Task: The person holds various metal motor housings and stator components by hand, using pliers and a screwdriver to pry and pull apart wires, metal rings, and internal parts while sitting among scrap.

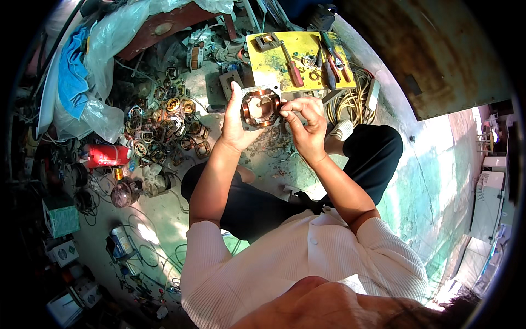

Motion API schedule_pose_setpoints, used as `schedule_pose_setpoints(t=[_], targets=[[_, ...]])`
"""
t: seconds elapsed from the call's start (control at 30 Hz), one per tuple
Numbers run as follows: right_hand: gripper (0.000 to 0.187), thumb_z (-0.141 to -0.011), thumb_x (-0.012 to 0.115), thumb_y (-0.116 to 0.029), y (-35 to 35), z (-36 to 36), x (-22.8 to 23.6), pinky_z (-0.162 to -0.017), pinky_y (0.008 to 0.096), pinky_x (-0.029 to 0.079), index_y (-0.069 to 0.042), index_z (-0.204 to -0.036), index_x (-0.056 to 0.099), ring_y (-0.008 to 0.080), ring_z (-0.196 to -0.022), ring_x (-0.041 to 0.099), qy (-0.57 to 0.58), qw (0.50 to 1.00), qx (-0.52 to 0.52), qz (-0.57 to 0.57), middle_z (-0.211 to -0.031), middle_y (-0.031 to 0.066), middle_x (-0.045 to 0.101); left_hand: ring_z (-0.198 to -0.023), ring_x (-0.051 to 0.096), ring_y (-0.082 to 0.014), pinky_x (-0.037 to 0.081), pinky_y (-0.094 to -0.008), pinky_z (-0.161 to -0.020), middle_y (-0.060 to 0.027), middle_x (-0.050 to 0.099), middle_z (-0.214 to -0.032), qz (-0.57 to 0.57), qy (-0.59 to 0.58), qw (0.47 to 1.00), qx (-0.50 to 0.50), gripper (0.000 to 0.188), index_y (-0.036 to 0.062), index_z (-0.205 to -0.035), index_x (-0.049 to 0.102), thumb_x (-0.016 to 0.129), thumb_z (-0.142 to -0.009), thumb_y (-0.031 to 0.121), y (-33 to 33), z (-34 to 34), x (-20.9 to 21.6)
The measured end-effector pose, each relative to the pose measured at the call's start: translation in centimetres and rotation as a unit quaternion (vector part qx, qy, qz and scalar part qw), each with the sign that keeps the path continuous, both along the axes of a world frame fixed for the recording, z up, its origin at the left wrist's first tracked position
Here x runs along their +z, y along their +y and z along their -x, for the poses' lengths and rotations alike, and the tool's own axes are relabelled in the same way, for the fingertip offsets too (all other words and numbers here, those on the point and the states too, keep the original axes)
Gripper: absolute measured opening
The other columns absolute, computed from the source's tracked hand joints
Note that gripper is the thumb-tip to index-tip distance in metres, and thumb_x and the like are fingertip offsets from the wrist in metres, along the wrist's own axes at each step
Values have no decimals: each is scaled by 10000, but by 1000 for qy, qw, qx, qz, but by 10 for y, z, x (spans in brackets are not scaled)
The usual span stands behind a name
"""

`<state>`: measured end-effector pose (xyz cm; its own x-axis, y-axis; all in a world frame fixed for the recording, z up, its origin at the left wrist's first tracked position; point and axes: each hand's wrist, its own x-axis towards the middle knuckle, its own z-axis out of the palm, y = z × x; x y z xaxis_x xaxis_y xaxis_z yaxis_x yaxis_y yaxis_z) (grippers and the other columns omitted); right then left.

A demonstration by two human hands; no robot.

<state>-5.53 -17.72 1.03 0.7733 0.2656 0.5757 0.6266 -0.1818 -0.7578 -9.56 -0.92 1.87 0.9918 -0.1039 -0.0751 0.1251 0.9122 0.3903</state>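
While the person sits on the green-stained concrete floor [438, 181], let's sweep across from the left. At the floor's left edge lies a red cylinder [107, 155], and just right of it a heap of copper-wound stator rings [167, 129] sprawls over the ground. Any part that slips from the hands could vanish into that clutter.

Now the left hand [234, 123]: palm open, fingers up, cradling the square grey metal stator with copper windings [260, 107] from its left side, held in the air above the floor, in front of the knees. The grip looks like a prop rather than a clamp, so a hard tug from the other side could twist the stator loose and drop it.

On to the right hand [307, 123]: thumb and forefinger pinched together at the stator's right rim, apparently on a fine wire or edge, though what exactly sits between them is too small to tell. Pull too sharply and a thin copper strand may snap, or the winding's coating may scrape on the metal corner.

Beyond the hands, the yellow board [268, 66] carries a red-handled screwdriver [293, 68] and pliers [329, 66] near its right edge. A coil of pale cable [356, 101] lies beside it, close to the dark-trousered leg [367, 153], where a shifting foot might snag it.
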Motion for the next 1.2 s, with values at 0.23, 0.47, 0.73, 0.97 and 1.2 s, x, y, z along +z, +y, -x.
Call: schedule_pose_setpoints(t=[0.23, 0.47, 0.73, 0.97, 1.2], targets=[[97, -839, 730, -141, -5, -13, 12, -884, 333, 414, -56, -856, 687, 200, -909, 576, 121, 992, -7, -34, -864, 40, 657, -970, 664, -286, 524, -419, -903, -180, 671, -1050, -53, 4, 999, 4, 775, -24, -1215, 549, 306, -968, 669, -1, -2, 0], [119, -864, 722, -139, -16, -21, -17, -904, 310, 406, -38, -902, 674, 169, -914, 570, 203, 976, 0, -81, -875, 36, 653, -994, 673, -332, 522, -443, -926, -196, 679, -1071, -128, 18, 992, 8, 793, -45, -1220, 563, 331, -964, 669, 4, -6, -12], [136, -907, 689, -130, -51, -21, -44, -827, 235, 431, -3, -922, 644, 73, -863, 548, 293, 953, 56, -53, -866, -17, 632, -900, 681, -220, 522, -339, -877, -96, 695, -974, -281, 104, 949, 97, 628, 41, -1144, 602, 405, -977, 614, 18, -11, -19], [136, -924, 683, -135, -76, -23, -58, -797, 226, 429, -4, -950, 658, 69, -826, 545, 326, 942, 81, -6, -865, -13, 641, -1005, 629, -341, 521, -552, -890, -192, 647, -1029, -85, 185, 950, 238, 676, 31, -1139, 574, 466, -924, 663, 81, -14, 3], [107, -949, 653, -112, -89, -17, -82, -769, 201, 404, -8, -970, 641, 51, -818, 506, 378, 919, 115, -5, -883, -38, 600, -1191, 538, -320, 325, -512, -1069, -143, 578, -1252, -95, 256, 904, 329, 630, 66, -1258, 525, 556, -873, 563, 206, 78, -64]])
